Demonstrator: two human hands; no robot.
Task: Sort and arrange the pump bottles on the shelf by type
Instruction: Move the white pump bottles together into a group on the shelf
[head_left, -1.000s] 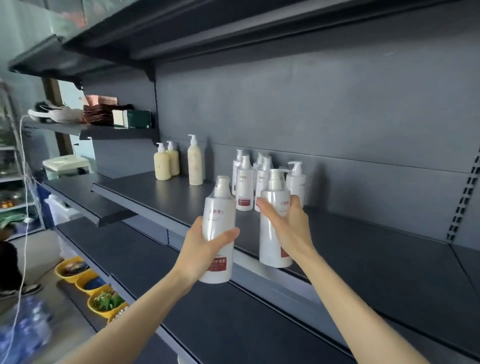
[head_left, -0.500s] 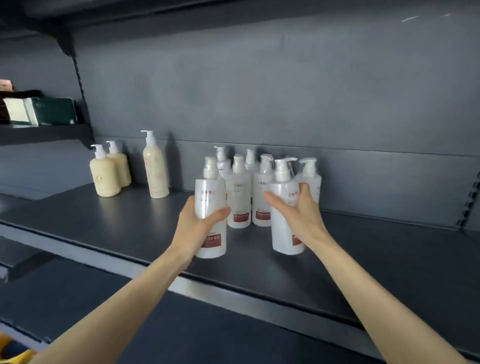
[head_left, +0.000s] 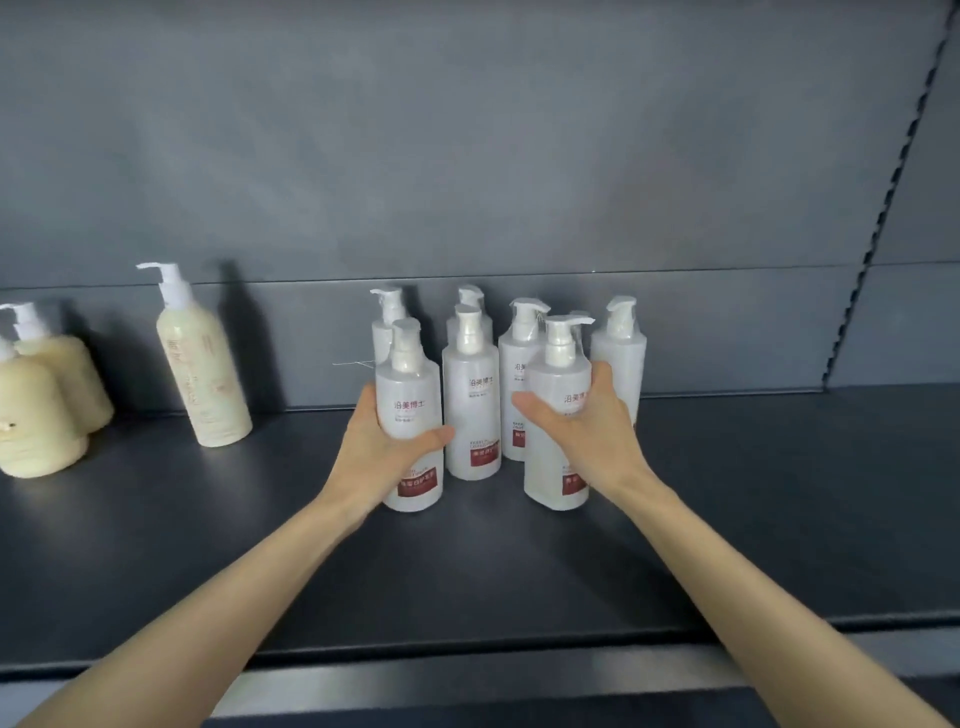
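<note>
My left hand (head_left: 382, 452) grips a white pump bottle with a red label (head_left: 410, 395), upright on the dark shelf (head_left: 519, 561). My right hand (head_left: 587, 431) grips a second white pump bottle (head_left: 556, 384) of the same kind, also standing on the shelf. Both stand at the front of a cluster of several matching white bottles (head_left: 470, 410) against the back wall. To the left stands a tall cream pump bottle (head_left: 202, 374), and two squat cream pump bottles (head_left: 36, 415) sit at the far left edge.
The grey back panel (head_left: 467, 156) rises behind the bottles. A slotted upright rail (head_left: 893, 197) runs down the right side. The shelf's front lip (head_left: 467, 675) crosses the bottom of the view, with bare shelf to the right of the white cluster.
Both hands carried their white bottles forward onto the shelf and set them down at the front of the white cluster. My view moved closer to the shelf.
</note>
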